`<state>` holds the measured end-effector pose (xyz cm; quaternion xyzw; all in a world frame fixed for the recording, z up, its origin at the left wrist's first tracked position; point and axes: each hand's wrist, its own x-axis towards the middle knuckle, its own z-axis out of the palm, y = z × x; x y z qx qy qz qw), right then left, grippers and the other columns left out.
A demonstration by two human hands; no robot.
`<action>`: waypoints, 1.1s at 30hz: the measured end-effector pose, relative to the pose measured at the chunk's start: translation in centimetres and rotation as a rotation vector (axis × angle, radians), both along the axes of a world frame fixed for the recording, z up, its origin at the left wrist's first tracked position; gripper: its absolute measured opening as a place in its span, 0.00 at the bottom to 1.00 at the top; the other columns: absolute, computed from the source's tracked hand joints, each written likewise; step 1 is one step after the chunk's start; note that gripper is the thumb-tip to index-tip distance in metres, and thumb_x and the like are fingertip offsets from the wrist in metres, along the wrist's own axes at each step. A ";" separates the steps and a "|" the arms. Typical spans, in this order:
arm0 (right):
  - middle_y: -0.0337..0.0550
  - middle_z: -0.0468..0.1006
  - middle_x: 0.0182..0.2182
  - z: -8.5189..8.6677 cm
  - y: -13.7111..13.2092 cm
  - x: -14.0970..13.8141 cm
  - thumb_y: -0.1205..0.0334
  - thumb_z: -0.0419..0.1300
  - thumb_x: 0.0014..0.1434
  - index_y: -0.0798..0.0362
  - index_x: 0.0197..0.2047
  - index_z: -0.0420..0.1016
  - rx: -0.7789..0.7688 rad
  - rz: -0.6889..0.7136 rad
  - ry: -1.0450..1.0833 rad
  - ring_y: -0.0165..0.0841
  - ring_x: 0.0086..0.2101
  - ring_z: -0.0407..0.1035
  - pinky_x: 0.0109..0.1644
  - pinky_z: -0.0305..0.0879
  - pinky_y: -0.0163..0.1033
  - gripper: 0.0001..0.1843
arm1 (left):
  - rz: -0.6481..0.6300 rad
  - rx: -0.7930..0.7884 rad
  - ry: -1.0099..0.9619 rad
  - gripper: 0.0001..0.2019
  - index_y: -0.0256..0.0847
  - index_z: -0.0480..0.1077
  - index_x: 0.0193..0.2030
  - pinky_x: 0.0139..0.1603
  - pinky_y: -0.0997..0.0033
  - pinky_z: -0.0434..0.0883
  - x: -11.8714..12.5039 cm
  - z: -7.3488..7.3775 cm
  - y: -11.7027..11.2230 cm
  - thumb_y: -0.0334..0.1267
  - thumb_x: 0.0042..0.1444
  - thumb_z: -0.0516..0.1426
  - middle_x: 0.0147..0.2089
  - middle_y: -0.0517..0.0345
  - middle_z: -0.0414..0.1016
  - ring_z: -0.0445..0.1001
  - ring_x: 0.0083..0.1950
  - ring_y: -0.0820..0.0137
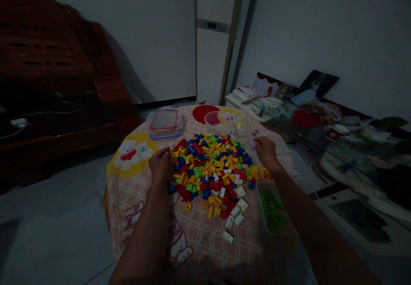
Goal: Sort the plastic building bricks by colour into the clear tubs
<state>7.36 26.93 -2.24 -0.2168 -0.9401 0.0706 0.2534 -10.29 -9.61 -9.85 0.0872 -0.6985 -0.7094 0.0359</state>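
A wide pile of toy building bricks (pixel 212 163) in red, yellow, blue, green and white covers the middle of the cloth. My left hand (pixel 159 163) is at the pile's left edge, fingers curled in; whatever they pinch is hidden. Beyond the pile's right side, my right hand (pixel 266 151) hangs by a small clear container (pixel 256 136) with its fingers drawn together. Anything in that grip is too small to make out. Under my right forearm, green bricks (pixel 272 211) lie in a clear plastic box (pixel 259 205). Yellow bricks (pixel 265 172) show just below my right wrist.
Stacked box lids (pixel 165 121) with red and blue rims lie at the back left of the round table (pixel 135 203). A clear tub (pixel 215 127) stands at the back. To the right, a cluttered glass table (pixel 282 122) holds papers and a red bowl (pixel 306 118).
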 end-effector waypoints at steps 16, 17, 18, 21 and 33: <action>0.51 0.83 0.50 -0.6 -4.0 -2.9 0.68 0.67 0.57 0.53 0.53 0.82 -0.086 0.180 -0.466 0.41 0.50 0.76 0.53 0.68 0.38 0.19 | 0.006 0.002 0.005 0.23 0.34 0.80 0.45 0.43 0.65 0.75 0.1 -0.1 0.0 0.39 0.41 0.58 0.38 0.50 0.81 0.78 0.38 0.64; 0.48 0.84 0.48 -0.6 -4.0 -3.0 0.69 0.68 0.56 0.52 0.50 0.83 -0.095 0.185 -0.458 0.40 0.48 0.77 0.52 0.69 0.37 0.18 | 0.006 0.002 0.005 0.24 0.34 0.80 0.46 0.43 0.66 0.75 0.1 -0.1 0.0 0.39 0.41 0.58 0.38 0.50 0.81 0.78 0.38 0.65; 0.46 0.85 0.46 -0.5 -4.0 -3.1 0.69 0.68 0.55 0.51 0.48 0.84 -0.102 0.190 -0.447 0.39 0.46 0.78 0.51 0.69 0.37 0.17 | 0.002 0.004 0.001 0.24 0.34 0.80 0.46 0.42 0.66 0.75 0.1 -0.2 0.0 0.39 0.41 0.58 0.38 0.50 0.81 0.78 0.38 0.65; 0.41 0.86 0.43 -0.3 -4.0 -3.0 0.71 0.68 0.53 0.49 0.44 0.85 -0.117 0.205 -0.410 0.36 0.42 0.79 0.48 0.70 0.36 0.15 | -0.011 0.006 -0.005 0.24 0.33 0.80 0.47 0.40 0.66 0.75 0.1 -0.1 -0.1 0.39 0.42 0.58 0.36 0.51 0.81 0.78 0.37 0.65; 0.38 0.83 0.26 0.6 -4.0 -1.2 0.62 0.65 0.57 0.51 0.32 0.86 -0.339 0.317 -0.210 0.34 0.31 0.77 0.38 0.68 0.34 0.07 | 0.012 -0.019 0.016 0.22 0.34 0.81 0.44 0.41 0.67 0.75 0.2 0.2 0.0 0.37 0.40 0.58 0.40 0.48 0.82 0.78 0.39 0.64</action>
